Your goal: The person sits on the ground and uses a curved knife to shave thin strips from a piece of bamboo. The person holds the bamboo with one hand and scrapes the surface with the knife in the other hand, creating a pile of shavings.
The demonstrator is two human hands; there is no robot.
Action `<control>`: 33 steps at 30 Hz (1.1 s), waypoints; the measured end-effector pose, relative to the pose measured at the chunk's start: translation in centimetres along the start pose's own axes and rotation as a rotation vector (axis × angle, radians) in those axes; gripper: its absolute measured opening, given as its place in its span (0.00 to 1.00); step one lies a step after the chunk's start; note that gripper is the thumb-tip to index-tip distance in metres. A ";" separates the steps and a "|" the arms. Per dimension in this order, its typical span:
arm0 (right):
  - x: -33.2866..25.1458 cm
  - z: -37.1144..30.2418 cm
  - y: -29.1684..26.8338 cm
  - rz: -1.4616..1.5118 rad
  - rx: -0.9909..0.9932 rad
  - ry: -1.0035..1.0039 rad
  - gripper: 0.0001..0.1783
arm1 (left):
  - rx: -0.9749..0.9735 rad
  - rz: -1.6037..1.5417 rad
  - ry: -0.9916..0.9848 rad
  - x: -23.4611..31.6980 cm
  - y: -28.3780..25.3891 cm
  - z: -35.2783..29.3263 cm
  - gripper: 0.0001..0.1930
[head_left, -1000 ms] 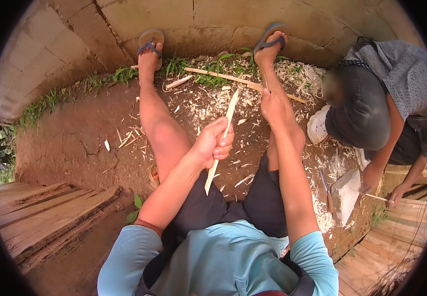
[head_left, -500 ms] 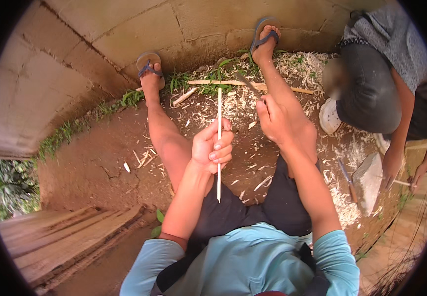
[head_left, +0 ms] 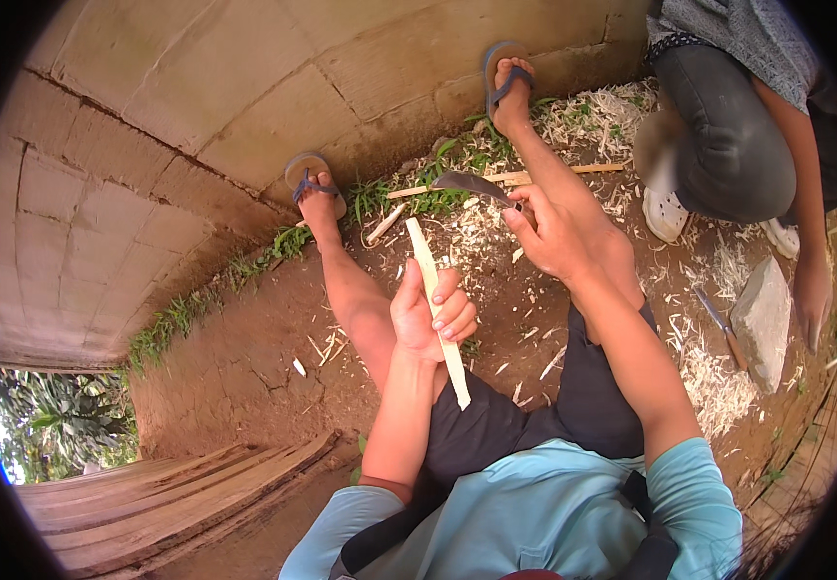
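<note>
My left hand [head_left: 432,317] is closed round a pale strip of wood [head_left: 422,249], which stands out above and below the fist between my knees. Its broad, flat side faces up. My right hand [head_left: 548,230] grips a knife with a dark, curved blade [head_left: 474,184]; the fingers hide the handle. The blade points left, above the strip's upper end and apart from it. Beyond the blade, a long thin wooden stick [head_left: 583,169] lies on the ground. A short piece of wood [head_left: 386,222] rests to the left of it.
At the right a person [head_left: 728,135] crouches, one hand [head_left: 811,300] low. Near them lie a grey stone block [head_left: 762,324], another knife [head_left: 720,327] and heaped shavings [head_left: 718,387]. A block wall [head_left: 245,116] runs along the far side. Wooden boards [head_left: 177,493] are at lower left.
The strip in my left hand has turned from its thin edge to its broad side and now tilts. The curved blade has swung flatter, pointing left. The view has shifted somewhat.
</note>
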State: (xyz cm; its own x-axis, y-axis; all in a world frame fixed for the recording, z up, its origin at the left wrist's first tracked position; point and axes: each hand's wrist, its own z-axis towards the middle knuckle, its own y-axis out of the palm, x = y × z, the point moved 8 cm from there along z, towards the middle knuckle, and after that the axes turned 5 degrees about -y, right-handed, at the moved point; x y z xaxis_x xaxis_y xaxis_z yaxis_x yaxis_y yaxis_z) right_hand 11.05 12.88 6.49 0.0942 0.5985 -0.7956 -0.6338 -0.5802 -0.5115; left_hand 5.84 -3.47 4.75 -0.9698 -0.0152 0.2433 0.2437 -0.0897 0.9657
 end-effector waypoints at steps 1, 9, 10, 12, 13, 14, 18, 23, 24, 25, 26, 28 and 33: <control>0.0 0.0 -0.1 -0.007 -0.006 -0.004 0.15 | 0.008 0.009 -0.004 0.0 0.0 0.0 0.28; -4.6 -0.5 -0.3 -0.163 -0.039 -0.377 0.11 | -0.156 -0.220 -0.146 -0.8 1.8 -0.4 0.29; -4.7 -0.5 0.0 -0.184 -0.066 -0.399 0.11 | -0.197 -0.218 -0.153 -0.7 2.1 -0.4 0.30; -4.8 -0.5 -0.2 -0.201 -0.019 -0.441 0.11 | -0.246 -0.204 -0.164 -0.7 2.5 -0.5 0.31; -4.9 -0.5 -0.4 -0.211 0.006 -0.463 0.11 | -0.254 -0.193 -0.169 -0.8 2.5 -0.6 0.32; -4.9 -0.6 -0.2 -0.196 -0.033 -0.460 0.10 | -0.263 -0.182 -0.175 -0.8 2.5 -0.6 0.33; -4.7 -0.8 0.0 -0.166 -0.135 -0.452 0.09 | -0.266 -0.154 -0.199 -1.2 2.6 -0.7 0.37; -4.5 -0.8 0.3 -0.187 -0.149 -0.452 0.10 | -0.287 -0.149 -0.201 -1.2 2.6 -0.7 0.37; -4.5 -0.8 0.3 -0.183 -0.151 -0.452 0.10 | -0.282 -0.146 -0.200 -1.2 2.6 -0.7 0.37; -4.6 -0.9 0.3 -0.179 -0.154 -0.451 0.10 | -0.278 -0.144 -0.198 -1.2 2.6 -0.7 0.37; -4.6 -0.9 0.2 -0.176 -0.154 -0.448 0.10 | -0.273 -0.140 -0.196 -1.2 2.6 -0.7 0.37; -4.6 -0.9 0.2 -0.167 -0.158 -0.442 0.11 | -0.256 -0.124 -0.192 -1.2 2.6 -0.7 0.37; -5.1 -0.9 0.1 -0.210 -0.172 -0.477 0.12 | -0.208 -0.093 -0.191 -1.2 2.2 -0.7 0.36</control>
State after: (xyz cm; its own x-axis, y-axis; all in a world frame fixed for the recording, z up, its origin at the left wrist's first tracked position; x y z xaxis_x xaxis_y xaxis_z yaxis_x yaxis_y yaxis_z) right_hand 11.19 9.27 10.20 -0.1790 0.8720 -0.4557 -0.5001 -0.4795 -0.7211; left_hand 7.53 -4.38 6.48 -0.9643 0.1884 0.1861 0.1278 -0.2844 0.9501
